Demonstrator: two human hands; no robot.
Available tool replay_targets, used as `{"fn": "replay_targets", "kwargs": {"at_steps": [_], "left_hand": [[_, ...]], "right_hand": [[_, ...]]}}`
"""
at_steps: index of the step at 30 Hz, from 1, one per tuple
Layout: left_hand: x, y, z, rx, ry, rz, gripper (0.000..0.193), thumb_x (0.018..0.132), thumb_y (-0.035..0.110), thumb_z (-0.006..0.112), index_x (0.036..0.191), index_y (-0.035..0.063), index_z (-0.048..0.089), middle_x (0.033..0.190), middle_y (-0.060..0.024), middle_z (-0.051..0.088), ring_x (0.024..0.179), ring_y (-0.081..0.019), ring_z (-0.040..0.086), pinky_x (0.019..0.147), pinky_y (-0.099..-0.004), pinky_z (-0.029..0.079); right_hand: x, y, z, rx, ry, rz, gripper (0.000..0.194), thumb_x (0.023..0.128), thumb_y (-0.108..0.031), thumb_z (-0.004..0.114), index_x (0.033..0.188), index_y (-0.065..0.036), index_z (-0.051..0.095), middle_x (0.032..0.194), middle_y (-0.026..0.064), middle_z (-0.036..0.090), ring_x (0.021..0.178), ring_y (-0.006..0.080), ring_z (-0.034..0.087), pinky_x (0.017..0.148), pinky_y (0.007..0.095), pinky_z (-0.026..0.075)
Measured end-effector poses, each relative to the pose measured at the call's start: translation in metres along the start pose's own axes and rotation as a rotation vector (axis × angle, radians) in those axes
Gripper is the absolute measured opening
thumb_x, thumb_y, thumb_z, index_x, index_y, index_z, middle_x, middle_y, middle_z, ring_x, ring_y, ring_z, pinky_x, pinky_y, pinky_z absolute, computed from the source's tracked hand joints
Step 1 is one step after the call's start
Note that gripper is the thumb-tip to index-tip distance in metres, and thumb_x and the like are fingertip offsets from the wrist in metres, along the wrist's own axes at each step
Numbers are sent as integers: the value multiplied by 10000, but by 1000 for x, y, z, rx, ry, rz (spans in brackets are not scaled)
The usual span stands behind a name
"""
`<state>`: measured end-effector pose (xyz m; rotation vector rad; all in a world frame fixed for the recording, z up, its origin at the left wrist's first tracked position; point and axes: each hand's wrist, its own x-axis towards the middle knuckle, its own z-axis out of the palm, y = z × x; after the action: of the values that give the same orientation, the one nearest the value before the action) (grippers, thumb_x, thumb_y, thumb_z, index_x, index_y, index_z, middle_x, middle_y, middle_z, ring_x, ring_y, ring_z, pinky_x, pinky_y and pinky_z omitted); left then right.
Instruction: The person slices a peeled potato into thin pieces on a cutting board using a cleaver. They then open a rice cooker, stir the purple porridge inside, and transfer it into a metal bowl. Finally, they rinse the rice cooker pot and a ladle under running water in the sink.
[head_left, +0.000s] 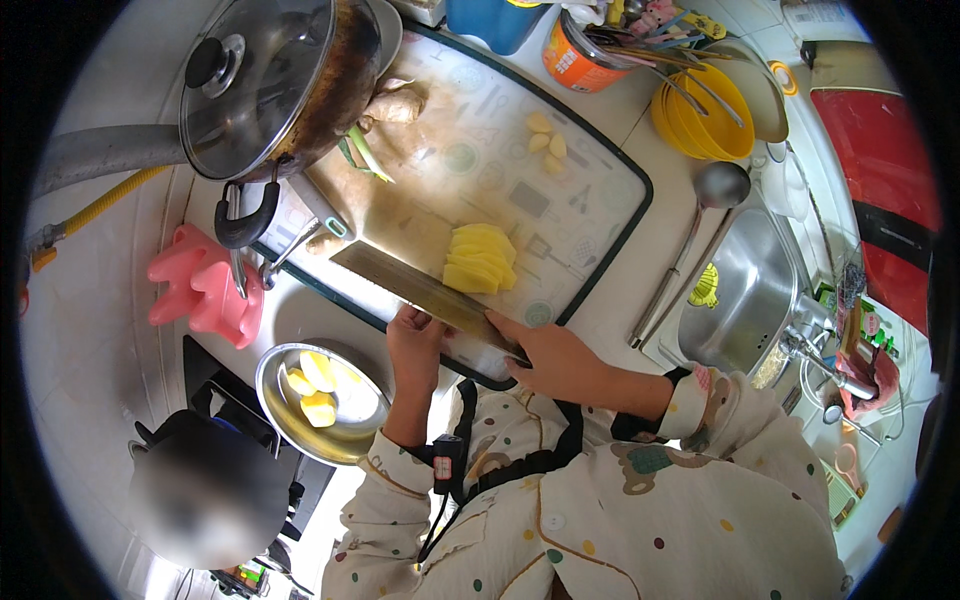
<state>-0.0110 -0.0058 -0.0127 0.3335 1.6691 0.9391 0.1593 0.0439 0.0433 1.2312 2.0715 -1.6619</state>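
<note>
My right hand (559, 358) grips the handle end of a kitchen cleaver (427, 296), whose broad blade points up and left over the near edge of the cutting board (600, 217). Close beneath the blade is my left hand (416, 337), fingers bent; whether they hold something is hidden. Overlapping slices of peeled potato (480, 259) lie on the board just beyond the blade. Farther back are several garlic cloves (556, 145). A ginger root (396, 106) and a piece of green onion (367, 154) rest beside the pot. Peeled potato pieces (318, 371) sit in a steel bowl (271, 405).
At the upper left stands a lidded pot (330, 97). A pink plastic rack (206, 289) is at the left. To the right are a ladle (694, 232), yellow bowls (705, 112), a utensil tub (577, 60) and a steel sink (739, 300).
</note>
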Motion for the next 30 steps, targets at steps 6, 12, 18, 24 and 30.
{"fn": "replay_targets", "kwargs": {"at_steps": [6,12,18,24,30], "left_hand": [[0,1,4,-19,10,21,88,757,1,543,840,-26,530,692,-80,611,544,-108,557,495,-199,421],[-2,-1,1,2,43,27,116,745,-17,527,861,-19,531,651,-59,589,515,-111,539,453,-215,412],[-2,-5,-2,-19,47,203,161,787,74,505,914,-24,523,713,-53,557,542,-121,517,456,-238,406],[-1,-6,-4,-40,16,169,214,793,131,531,953,-12,518,798,-44,552,642,-99,514,501,-235,410],[-3,-6,-2,-89,33,132,231,797,156,543,959,-6,519,795,-31,550,640,-89,508,504,-223,405]], "right_hand": [[-4,-3,-9,-126,25,-25,572,702,-130,543,1228,-24,344,653,203,549,607,349,550,583,408,451],[-23,-11,-17,-91,-7,-18,572,723,-127,530,1250,-43,325,694,201,547,617,355,536,595,401,437],[-42,-12,-20,-101,-41,-3,560,732,-124,516,1245,-16,318,689,190,545,607,341,538,582,389,438],[-50,-13,-23,-105,-22,-50,571,726,-130,529,1232,30,316,660,182,541,596,325,543,572,380,447],[-53,-13,-24,-106,-55,-16,578,725,-133,533,1233,33,315,655,178,544,592,321,546,571,375,449]]}}
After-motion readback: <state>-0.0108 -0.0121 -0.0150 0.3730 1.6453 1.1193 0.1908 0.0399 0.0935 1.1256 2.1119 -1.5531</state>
